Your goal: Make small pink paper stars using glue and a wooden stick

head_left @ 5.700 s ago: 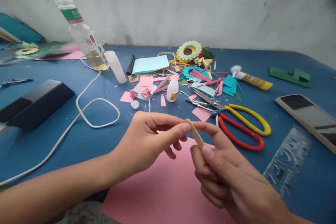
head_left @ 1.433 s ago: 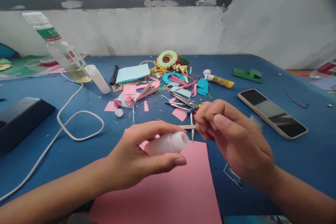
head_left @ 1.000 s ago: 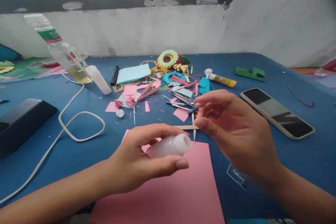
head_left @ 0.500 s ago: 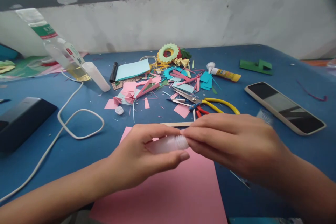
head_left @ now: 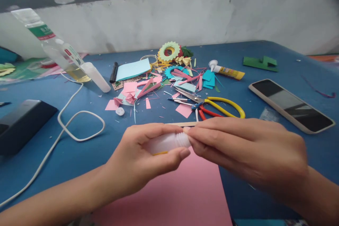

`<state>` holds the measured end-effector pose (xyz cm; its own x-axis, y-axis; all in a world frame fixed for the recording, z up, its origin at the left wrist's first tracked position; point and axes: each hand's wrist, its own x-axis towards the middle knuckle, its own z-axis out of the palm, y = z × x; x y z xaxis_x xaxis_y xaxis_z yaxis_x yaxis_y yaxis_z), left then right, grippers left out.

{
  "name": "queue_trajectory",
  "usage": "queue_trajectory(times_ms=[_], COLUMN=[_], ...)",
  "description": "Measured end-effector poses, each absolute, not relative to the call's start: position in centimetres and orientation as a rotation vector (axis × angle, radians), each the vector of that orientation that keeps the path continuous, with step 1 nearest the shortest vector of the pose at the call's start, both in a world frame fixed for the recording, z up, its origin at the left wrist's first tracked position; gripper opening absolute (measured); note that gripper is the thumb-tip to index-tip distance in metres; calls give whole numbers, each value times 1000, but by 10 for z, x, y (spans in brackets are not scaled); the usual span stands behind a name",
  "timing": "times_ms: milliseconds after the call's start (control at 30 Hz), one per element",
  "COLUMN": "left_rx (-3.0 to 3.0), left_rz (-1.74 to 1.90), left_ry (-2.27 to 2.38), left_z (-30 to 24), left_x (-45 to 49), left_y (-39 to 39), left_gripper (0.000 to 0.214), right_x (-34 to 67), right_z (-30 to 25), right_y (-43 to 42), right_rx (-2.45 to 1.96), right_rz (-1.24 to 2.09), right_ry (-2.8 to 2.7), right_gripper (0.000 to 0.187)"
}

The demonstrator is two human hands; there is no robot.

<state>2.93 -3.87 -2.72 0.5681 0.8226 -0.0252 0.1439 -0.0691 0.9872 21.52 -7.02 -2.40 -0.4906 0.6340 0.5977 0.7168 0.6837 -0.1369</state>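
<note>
My left hand is wrapped round a small white plastic bottle, which lies almost level over the pink paper. A narrow yellow strip shows along the bottle's lower edge, above my left thumb. The bottle's ribbed end points right. My right hand has its fingertips pinched together at that end, and they hide the very tip. Just beyond the fingers, a thin wooden stick lies on the table.
Scissors with yellow handles lie among paper scraps. A phone lies right, a glue tube behind. At left are a tall bottle, a white cable and a dark box. A white cap sits nearer.
The bottle has turned slightly in my left hand, so a yellow strip now shows on it. My right hand stays at its ribbed end, its back shifted a little right.
</note>
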Motion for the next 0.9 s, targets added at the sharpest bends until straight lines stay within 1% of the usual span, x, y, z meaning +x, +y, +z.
queue_trajectory(times_ms=[67, 200, 367, 500, 667, 767, 900], left_rx=[1543, 1539, 1556, 1602, 1686, 1688, 1697], left_rz=[702, 738, 748, 719, 776, 771, 725], left_ry=[879, 918, 929, 906, 843, 829, 777], left_z=[-26, -25, -28, -30, -30, -30, -30], left_x=[30, 32, 30, 29, 30, 29, 28], left_y=[-39, -40, -41, -43, -45, -43, -41], left_gripper=[17, 15, 15, 16, 17, 19, 17], right_x=[215, 216, 220, 225, 225, 223, 222], right_z=[-25, -32, -39, -36, -29, -25, -20], right_y=[-72, -77, -76, -75, -83, -80, -67], right_rx=[-994, -919, -858, -871, -908, -964, -891], right_rz=[-236, -364, -446, -336, -179, -72, 28], right_ry=[-2243, -2161, -2123, -2245, -2233, -2279, -2309], right_gripper=[26, 15, 12, 14, 19, 11, 11])
